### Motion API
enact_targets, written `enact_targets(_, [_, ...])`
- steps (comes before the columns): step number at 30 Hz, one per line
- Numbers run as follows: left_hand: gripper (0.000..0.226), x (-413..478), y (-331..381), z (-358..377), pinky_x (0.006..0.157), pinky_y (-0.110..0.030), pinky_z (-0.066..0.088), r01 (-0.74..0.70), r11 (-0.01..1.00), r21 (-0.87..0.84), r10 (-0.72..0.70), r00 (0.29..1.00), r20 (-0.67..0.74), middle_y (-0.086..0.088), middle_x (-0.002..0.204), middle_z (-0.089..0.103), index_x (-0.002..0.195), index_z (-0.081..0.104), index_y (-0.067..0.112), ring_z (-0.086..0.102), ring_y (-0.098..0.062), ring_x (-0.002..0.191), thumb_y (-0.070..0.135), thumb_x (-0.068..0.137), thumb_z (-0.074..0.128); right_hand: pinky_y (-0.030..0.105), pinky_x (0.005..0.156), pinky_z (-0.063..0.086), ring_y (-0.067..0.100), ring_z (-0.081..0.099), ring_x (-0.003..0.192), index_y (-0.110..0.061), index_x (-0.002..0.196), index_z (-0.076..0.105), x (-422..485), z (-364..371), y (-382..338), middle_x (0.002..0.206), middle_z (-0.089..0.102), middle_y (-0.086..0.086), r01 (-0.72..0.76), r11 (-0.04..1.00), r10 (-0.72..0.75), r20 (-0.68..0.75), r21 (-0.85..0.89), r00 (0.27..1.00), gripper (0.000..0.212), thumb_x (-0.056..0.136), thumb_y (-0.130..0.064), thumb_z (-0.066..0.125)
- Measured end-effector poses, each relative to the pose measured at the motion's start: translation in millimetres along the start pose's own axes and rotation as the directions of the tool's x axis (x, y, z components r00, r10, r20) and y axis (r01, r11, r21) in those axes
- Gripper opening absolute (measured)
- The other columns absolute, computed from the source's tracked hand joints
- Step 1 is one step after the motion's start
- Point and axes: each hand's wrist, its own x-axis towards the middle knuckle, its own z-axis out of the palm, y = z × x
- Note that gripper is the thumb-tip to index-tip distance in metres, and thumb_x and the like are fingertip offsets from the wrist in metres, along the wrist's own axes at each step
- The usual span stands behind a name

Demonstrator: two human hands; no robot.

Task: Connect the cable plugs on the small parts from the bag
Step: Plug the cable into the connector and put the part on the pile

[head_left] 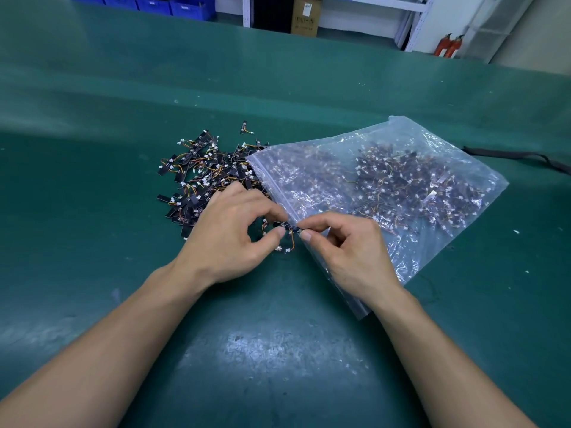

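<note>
A small dark strip part (287, 225) with an orange cable and a white plug (288, 250) hanging below it is pinched between both hands. My left hand (230, 234) grips its left end with thumb and forefinger. My right hand (346, 251) pinches its right end and rests on the edge of the clear plastic bag (386, 193), which lies flat and holds many of the same parts. A loose pile of such parts (204, 177) lies spilled at the bag's mouth, just beyond my left hand.
The green table mat (278, 350) spreads all around. A black strap (519, 157) lies at the right behind the bag. Blue bins (160, 3), a cardboard box (306, 15) and red fire extinguishers (448, 44) stand beyond the table's far edge.
</note>
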Motion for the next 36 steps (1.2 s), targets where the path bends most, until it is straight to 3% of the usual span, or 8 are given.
enact_targets(4, [0.009,0.5,-1.7,2.0,0.08,-0.045,0.046,-0.051,0.998,-0.036,0.049,0.997,-0.056,0.011,0.081,0.066,0.085,0.074,0.022,0.05,-0.019,0.082,0.028,0.087,0.067,0.014,0.05,0.034,0.003,0.043,0.047,-0.04,0.085,0.073,-0.2,-0.6,-0.5,0.064,0.066,-0.011,0.011,1.0,-0.01,-0.031,0.012,0.999,0.022,0.086,-0.019,0.077])
enact_targets(8, [0.007,1.0,3.2,1.9,0.078,-0.031,0.039,-0.118,0.991,-0.062,0.111,0.988,-0.11,0.007,0.08,0.065,0.082,0.07,0.016,0.05,-0.02,0.079,0.019,0.087,0.068,0.013,0.05,0.033,0.003,0.042,0.048,-0.032,0.085,0.076,-0.6,-0.6,-1.5,0.063,0.062,-0.017,0.058,0.998,-0.057,-0.05,0.021,0.997,0.008,0.087,-0.025,0.075])
enact_targets(12, [0.006,0.6,3.1,2.7,0.079,-0.037,0.043,-0.17,0.982,-0.081,0.158,0.977,-0.143,0.006,0.082,0.066,0.084,0.071,0.013,0.053,-0.025,0.08,0.018,0.087,0.069,0.009,0.053,0.032,0.003,0.045,0.049,-0.019,0.084,0.077,-0.6,-2.1,-2.5,0.065,0.063,-0.022,0.154,0.988,-0.156,-0.081,-0.023,0.984,0.005,0.088,-0.018,0.075])
enact_targets(17, [0.008,0.9,2.1,4.2,0.076,-0.038,0.044,-0.218,0.97,-0.109,0.195,0.962,-0.192,0.006,0.082,0.068,0.086,0.074,0.014,0.057,-0.024,0.077,0.021,0.087,0.074,0.01,0.056,0.033,0.005,0.047,0.051,-0.016,0.085,0.078,-1.2,-2.9,-4.3,0.073,0.07,-0.011,0.202,0.979,-0.204,-0.114,-0.029,0.972,0.005,0.088,-0.017,0.075])
enact_targets(22, [0.005,1.9,0.4,4.3,0.073,-0.042,0.043,-0.268,0.96,-0.075,0.241,0.936,-0.255,0.002,0.08,0.068,0.083,0.075,0.01,0.057,-0.027,0.073,0.013,0.087,0.076,0.008,0.056,0.034,0.006,0.047,0.05,-0.018,0.095,0.078,-2.7,-2.6,-4.6,0.074,0.062,-0.027,0.248,0.969,-0.246,-0.156,-0.005,0.957,0.01,0.085,-0.019,0.079])
enact_targets(31, [0.013,1.2,2.4,3.8,0.076,-0.038,0.045,-0.281,0.954,-0.099,0.249,0.934,-0.256,0.003,0.086,0.069,0.089,0.075,0.01,0.058,-0.023,0.08,0.021,0.085,0.078,0.009,0.065,0.038,-0.006,0.058,0.068,-0.011,0.09,0.078,-0.1,-4.6,-1.4,0.081,0.07,-0.011,0.327,0.942,-0.334,-0.159,-0.068,0.929,0.003,0.088,-0.009,0.077])
enact_targets(36, [0.004,1.7,1.8,4.5,0.073,-0.038,0.044,-0.273,0.958,-0.084,0.243,0.934,-0.26,0.003,0.081,0.068,0.084,0.075,0.012,0.056,-0.026,0.076,0.013,0.087,0.077,0.009,0.059,0.036,0.006,0.052,0.054,-0.017,0.093,0.077,-2.5,-2.4,-3.6,0.079,0.066,-0.023,0.284,0.958,-0.283,-0.173,-0.02,0.943,0.007,0.086,-0.017,0.079])
